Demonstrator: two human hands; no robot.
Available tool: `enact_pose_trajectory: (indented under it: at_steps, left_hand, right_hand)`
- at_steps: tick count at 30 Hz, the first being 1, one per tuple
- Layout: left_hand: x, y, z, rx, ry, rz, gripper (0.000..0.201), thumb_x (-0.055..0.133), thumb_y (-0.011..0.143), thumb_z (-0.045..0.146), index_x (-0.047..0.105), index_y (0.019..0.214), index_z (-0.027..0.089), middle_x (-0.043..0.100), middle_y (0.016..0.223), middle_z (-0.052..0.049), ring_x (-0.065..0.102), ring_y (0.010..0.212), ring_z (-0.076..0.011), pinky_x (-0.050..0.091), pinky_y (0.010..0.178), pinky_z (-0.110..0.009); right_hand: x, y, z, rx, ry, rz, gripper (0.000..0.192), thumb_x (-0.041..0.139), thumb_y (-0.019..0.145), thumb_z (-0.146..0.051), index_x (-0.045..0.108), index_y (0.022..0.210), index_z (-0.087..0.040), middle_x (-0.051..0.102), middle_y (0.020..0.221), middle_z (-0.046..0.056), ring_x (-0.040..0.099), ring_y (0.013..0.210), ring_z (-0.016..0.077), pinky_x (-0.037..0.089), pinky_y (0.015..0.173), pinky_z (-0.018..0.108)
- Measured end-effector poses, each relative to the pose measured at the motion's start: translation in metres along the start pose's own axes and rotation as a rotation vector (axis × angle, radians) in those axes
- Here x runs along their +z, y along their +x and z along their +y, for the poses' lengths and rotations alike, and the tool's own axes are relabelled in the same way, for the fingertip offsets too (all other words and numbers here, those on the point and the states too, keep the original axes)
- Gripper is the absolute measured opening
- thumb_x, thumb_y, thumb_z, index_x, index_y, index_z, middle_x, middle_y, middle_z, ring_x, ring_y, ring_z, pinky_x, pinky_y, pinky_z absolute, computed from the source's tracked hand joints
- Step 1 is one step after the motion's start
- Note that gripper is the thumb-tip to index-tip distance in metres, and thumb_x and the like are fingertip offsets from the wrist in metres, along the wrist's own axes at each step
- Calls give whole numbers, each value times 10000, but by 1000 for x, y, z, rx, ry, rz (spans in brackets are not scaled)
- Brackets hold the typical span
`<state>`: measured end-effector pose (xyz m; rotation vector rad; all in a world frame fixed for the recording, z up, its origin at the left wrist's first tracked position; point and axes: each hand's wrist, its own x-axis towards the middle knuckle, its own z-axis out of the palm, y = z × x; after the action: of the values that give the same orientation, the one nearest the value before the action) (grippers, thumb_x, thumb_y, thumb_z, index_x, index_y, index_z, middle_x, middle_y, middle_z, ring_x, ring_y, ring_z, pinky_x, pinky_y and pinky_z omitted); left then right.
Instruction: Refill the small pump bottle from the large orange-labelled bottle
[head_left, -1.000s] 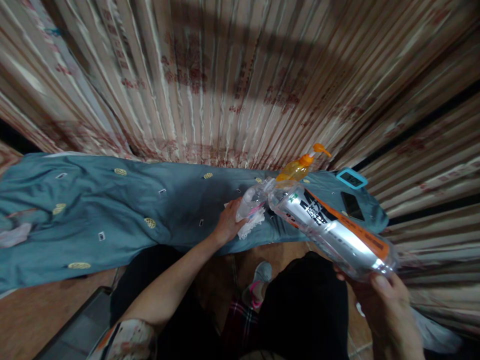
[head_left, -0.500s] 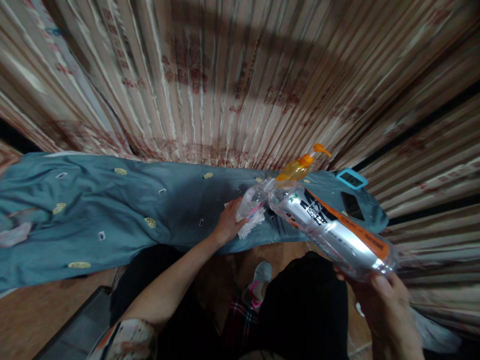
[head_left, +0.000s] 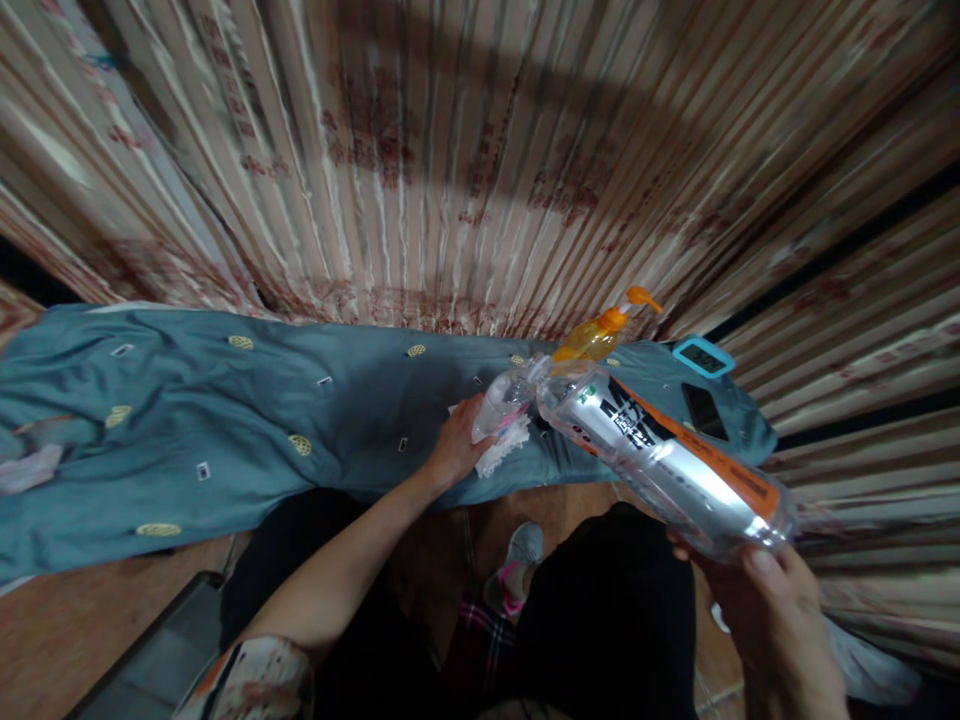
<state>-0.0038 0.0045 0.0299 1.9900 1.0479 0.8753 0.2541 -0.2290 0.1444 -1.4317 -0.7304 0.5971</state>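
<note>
Left hand (head_left: 459, 440): small clear bottle (head_left: 504, 398), grasped, seemingly to steady it. Right hand (head_left: 784, 605): large labelled bottle (head_left: 675, 455), gripped near base, angled, I judge, to meet the first. Beyond both: pump bottle (head_left: 591, 340).

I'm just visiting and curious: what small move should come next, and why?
Perhaps the right hand should tip the large bottle slightly steeper, with the left hand steadying the small bottle: the large one slants toward it, their necks close together, though any flow is too unclear to tell.
</note>
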Motion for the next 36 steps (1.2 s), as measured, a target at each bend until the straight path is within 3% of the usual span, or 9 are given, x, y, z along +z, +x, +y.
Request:
enact_pose_trajectory:
  at_steps: [4, 8, 12, 21, 29, 36]
  left_hand:
    - [-1, 0, 2, -2, -3, -4, 612, 727, 829, 264, 472, 1383, 213, 586, 1380, -120, 554, 1299, -312, 452, 1104, -489]
    - [-1, 0, 1, -1, -9, 6, 611, 731, 824, 270, 484, 1382, 237, 587, 1381, -97, 558, 1293, -306, 458, 1102, -484]
    - [0, 1, 1, -3, -1, 2, 609, 731, 825, 266, 482, 1379, 221, 581, 1391, -108, 556, 1297, -309, 454, 1107, -481]
    - [2, 1, -2, 0, 24, -1, 622, 741, 831, 277, 469, 1388, 231, 577, 1398, -102, 554, 1302, -300, 456, 1108, -488]
    - [2, 0, -1, 8, 6, 4, 631, 733, 827, 251, 463, 1397, 221, 569, 1417, -111, 546, 1317, -305, 447, 1120, -491]
    - [2, 1, -1, -4, 10, 0, 644, 743, 815, 246, 464, 1394, 204, 569, 1414, -127, 548, 1318, -313, 438, 1129, -491]
  right_hand:
    - [16, -8, -11, -11, 17, 19, 698, 819, 670, -453, 646, 1285, -174, 753, 868, 80, 691, 606, 234, 590, 539, 351]
    - [26, -14, -19, 21, 32, 60, 574, 813, 690, -433, 693, 1199, -196, 756, 928, 78, 704, 643, 218, 597, 567, 317]
    - [21, -8, -17, 16, 32, 54, 605, 850, 581, -431, 727, 1131, -212, 761, 883, 84, 696, 590, 247, 593, 515, 342]
    - [15, -6, -13, 30, 6, 60, 723, 861, 532, -477, 710, 1185, -207, 759, 854, 109, 707, 589, 307, 599, 486, 423]
    - [10, -3, -9, 42, 5, 67, 799, 852, 553, -478, 665, 1278, -198, 763, 922, 132, 716, 623, 305, 597, 515, 415]
    - [7, -1, -8, 30, 17, 43, 737, 844, 568, -457, 680, 1239, -202, 760, 877, 120, 713, 616, 309, 592, 501, 411]
